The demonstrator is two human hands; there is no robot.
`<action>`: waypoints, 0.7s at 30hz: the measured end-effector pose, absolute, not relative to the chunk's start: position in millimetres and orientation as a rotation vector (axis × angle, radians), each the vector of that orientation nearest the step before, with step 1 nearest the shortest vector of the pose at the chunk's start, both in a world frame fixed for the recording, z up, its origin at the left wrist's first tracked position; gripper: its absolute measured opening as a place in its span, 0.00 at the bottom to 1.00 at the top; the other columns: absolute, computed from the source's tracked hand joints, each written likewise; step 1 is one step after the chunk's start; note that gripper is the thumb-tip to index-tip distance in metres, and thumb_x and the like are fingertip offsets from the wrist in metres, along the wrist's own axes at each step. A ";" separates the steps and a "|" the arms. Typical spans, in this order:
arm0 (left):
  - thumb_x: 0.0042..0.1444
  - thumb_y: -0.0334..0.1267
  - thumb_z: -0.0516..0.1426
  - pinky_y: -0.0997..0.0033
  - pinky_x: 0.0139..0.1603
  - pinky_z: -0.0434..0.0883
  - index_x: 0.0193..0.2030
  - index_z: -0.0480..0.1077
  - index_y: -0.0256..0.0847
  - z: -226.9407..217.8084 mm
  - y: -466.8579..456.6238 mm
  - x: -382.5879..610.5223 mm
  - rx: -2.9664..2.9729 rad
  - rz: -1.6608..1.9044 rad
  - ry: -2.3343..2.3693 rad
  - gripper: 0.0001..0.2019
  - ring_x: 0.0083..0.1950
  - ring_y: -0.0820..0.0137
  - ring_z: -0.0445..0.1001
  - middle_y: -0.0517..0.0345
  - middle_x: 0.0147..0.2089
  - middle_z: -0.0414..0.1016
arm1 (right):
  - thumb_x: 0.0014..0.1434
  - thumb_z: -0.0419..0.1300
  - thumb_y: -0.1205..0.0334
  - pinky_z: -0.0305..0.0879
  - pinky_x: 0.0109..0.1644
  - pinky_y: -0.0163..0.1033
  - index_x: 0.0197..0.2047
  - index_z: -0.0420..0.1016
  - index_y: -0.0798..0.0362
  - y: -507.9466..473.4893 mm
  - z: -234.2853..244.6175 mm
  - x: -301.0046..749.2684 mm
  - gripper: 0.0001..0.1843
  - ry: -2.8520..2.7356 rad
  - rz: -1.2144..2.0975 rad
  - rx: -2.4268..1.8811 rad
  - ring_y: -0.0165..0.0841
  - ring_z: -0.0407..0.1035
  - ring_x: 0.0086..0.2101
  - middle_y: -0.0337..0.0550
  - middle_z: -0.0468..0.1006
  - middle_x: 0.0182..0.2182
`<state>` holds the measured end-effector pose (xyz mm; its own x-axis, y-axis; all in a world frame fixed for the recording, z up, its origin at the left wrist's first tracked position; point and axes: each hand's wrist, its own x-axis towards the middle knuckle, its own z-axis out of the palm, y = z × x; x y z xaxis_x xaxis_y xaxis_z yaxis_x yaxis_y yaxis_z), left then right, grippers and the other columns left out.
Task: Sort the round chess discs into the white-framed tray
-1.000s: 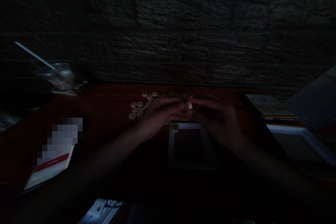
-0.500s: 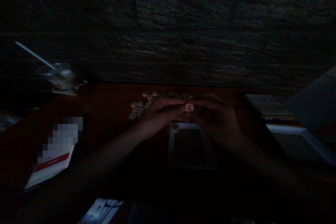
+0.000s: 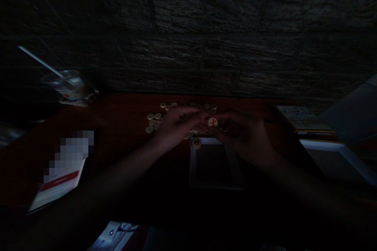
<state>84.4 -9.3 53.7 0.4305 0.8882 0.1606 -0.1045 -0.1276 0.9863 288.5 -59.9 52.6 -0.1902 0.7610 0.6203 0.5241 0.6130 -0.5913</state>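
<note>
The scene is very dark. My left hand (image 3: 176,125) and my right hand (image 3: 241,133) meet over a red-brown table (image 3: 118,133). Between their fingertips sits a round pale game piece (image 3: 212,122) with a red mark on its face; both hands pinch it. Behind the hands lies a loose pile of several similar pale discs (image 3: 156,120). Just below the hands is a small white-rimmed box (image 3: 193,164), with one disc bearing a dark mark (image 3: 196,142) at its near-left corner.
A clear plastic cup with a straw (image 3: 66,86) stands at the back left. A white and red booklet (image 3: 59,182) lies at the left. A printed board (image 3: 303,117) and a larger white-rimmed box lid (image 3: 341,153) lie at the right. A dark brick wall rises behind.
The pinched piece has been turned in the fingers: first edge-on, then its red-marked face showing. Both hands have dropped slightly toward the box.
</note>
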 end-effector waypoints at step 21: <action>0.63 0.39 0.60 0.76 0.31 0.79 0.38 0.79 0.40 33.4 6.9 79.2 1.733 0.993 0.892 0.08 0.32 0.72 0.82 0.56 0.35 0.83 | 0.59 0.67 0.68 0.68 0.43 0.40 0.42 0.83 0.50 -59.9 48.8 288.2 0.07 -2.398 0.397 -1.157 0.36 0.77 0.39 0.41 0.85 0.38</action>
